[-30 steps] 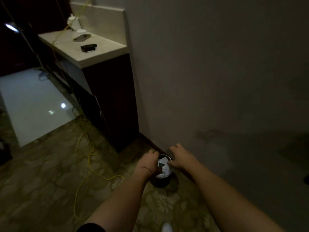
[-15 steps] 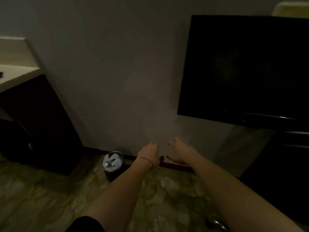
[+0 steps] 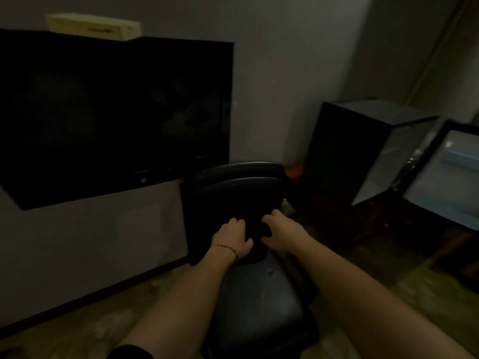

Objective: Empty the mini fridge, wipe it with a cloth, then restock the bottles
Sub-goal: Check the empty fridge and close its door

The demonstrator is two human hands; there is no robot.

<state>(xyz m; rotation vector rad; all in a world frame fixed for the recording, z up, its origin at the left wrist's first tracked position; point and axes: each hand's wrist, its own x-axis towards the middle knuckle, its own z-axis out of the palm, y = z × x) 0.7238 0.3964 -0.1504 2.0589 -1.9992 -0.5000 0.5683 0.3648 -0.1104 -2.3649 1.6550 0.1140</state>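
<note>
The black mini fridge (image 3: 344, 151) stands on the floor at the right, its door (image 3: 448, 177) swung open and showing a pale inner panel. The pale inside (image 3: 388, 164) shows no bottles that I can make out in the dim light. No cloth or bottle is in view. My left hand (image 3: 233, 239) and my right hand (image 3: 281, 234) hang side by side in front of a black chair's backrest (image 3: 233, 195), fingers loosely curled and holding nothing. Whether they touch the chair cannot be told.
The black padded chair's seat (image 3: 259, 301) lies directly below my arms, between me and the wall. A large dark TV (image 3: 111, 112) hangs on the wall at the left, with a cream box (image 3: 93, 25) above it. Patterned carpet (image 3: 427, 288) stretches toward the fridge.
The view has swung right, from the small bin by the counter, past the TV, to the chair and fridge. My hands have left the bin and hold nothing.
</note>
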